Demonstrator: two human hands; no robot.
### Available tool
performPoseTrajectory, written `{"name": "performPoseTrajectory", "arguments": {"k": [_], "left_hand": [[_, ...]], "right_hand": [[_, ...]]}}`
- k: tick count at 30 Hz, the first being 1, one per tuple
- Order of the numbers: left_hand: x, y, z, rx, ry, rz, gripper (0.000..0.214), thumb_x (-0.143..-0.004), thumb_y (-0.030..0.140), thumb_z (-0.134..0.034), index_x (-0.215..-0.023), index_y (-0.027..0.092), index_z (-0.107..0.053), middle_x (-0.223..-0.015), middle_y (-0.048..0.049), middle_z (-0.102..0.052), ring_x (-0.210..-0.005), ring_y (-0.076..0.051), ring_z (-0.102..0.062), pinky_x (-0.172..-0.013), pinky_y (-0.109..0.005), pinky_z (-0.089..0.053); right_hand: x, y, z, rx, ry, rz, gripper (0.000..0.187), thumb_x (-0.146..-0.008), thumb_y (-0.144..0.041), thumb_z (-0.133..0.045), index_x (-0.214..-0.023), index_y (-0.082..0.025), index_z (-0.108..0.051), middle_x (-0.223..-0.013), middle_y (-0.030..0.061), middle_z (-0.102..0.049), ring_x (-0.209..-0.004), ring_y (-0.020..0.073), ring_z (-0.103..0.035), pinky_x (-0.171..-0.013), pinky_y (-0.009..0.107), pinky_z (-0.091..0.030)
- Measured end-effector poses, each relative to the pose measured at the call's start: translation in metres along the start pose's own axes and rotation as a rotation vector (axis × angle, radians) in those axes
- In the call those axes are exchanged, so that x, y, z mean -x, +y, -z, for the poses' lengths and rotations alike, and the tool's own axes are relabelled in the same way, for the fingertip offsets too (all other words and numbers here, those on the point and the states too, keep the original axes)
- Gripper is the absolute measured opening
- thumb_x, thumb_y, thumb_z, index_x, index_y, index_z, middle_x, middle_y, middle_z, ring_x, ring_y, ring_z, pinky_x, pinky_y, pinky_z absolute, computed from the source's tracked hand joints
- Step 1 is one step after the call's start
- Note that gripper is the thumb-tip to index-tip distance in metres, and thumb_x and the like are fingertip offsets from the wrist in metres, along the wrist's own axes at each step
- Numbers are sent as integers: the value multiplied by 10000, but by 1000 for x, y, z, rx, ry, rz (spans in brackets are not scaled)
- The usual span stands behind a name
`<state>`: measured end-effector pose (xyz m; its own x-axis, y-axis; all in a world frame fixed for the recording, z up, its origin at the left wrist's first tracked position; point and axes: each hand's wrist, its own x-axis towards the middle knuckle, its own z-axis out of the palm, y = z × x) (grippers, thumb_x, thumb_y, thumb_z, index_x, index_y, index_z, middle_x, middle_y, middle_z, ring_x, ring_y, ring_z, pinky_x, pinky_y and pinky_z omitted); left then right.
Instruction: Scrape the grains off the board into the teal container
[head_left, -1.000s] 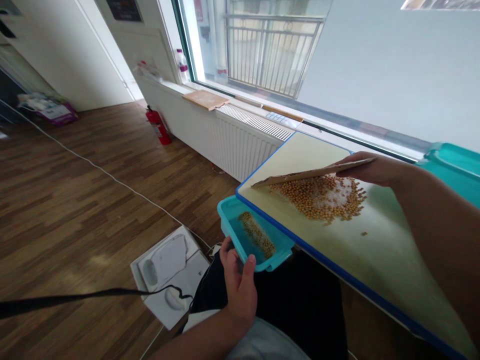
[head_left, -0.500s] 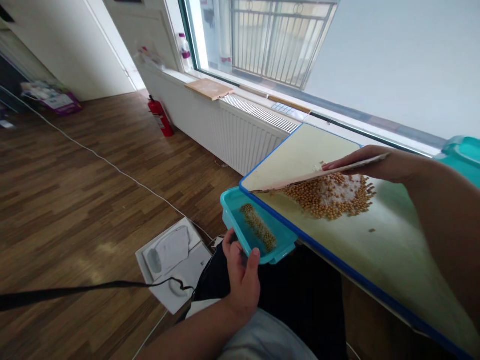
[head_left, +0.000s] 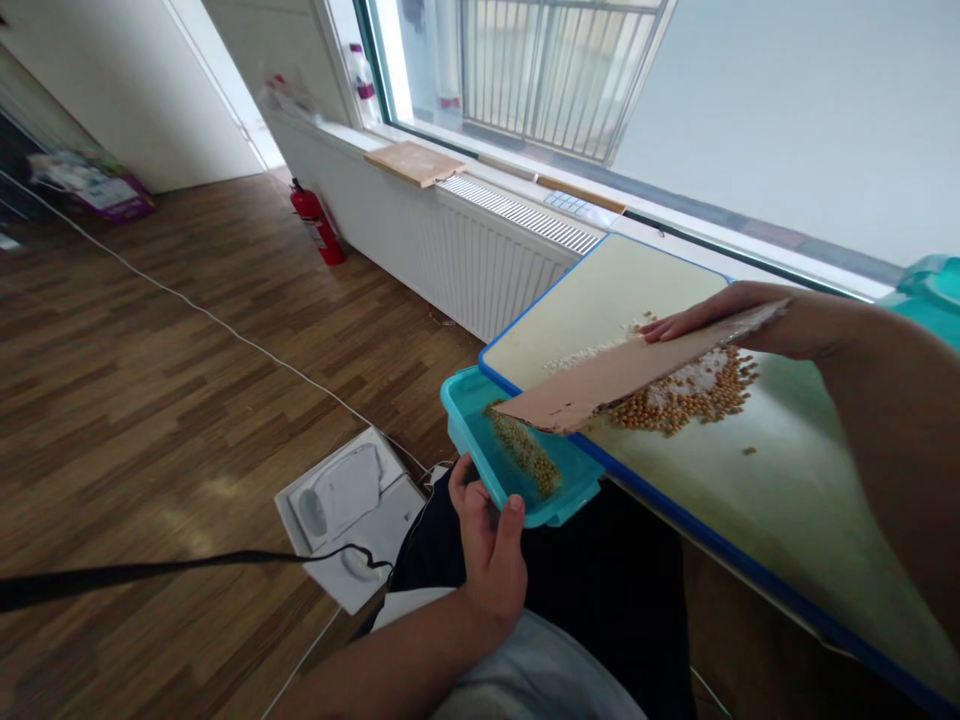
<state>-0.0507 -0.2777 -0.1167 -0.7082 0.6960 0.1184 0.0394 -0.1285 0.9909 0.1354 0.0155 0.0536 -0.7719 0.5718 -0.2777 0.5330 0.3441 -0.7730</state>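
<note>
The cardboard strip [head_left: 622, 375] has swung round since half a second ago. It was edge-on behind the pile, and now its flat face is tipped toward the camera with its near end poking out past the table [head_left: 750, 520] edge, over the teal container [head_left: 469, 450].

The right hand [head_left: 720, 315] has it by the far end, fingers stretched flat along the top (thumb's hidden underneath). The left hand [head_left: 487, 540] has its fingers wrapped round the container's near corner, thumb up against the wall, holding it just below the table's blue lip.

Most of the soybeans [head_left: 690, 395] are on the table under and beside the strip, mixed with white grains [head_left: 694, 372]; a line of them is already in the container.

My worry is that the container is narrow and only held at one corner. A wide or fast sweep could send beans past its sides onto the floor, or tip it.
</note>
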Motion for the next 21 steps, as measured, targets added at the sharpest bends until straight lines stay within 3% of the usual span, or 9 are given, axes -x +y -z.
{"name": "performPoseTrajectory", "arguments": {"k": [14,21], "left_hand": [[-1,-2,0,-18,6,-37,165,-860,355,-531,-837,194,-555,-1314,-80,-382,-1300,-243,-319,-1097,-411,-235],[-13,-6,2,-15,34,-34,148,-870,327,-515,-831,196,-569,-1326,-67,-385,-1291,-226,-325,-1096,-396,-223]], "right_hand": [[0,-14,-13,8,-32,24,371,-576,-483,-758,-901,-305,-756,-1112,23,-685,-1147,279,-562,-1055,452,-349],[15,-25,-18,84,-16,117,362,-647,-437,-728,-989,-318,-737,-1181,33,-653,-1185,284,-535,-1044,416,-372]]}}
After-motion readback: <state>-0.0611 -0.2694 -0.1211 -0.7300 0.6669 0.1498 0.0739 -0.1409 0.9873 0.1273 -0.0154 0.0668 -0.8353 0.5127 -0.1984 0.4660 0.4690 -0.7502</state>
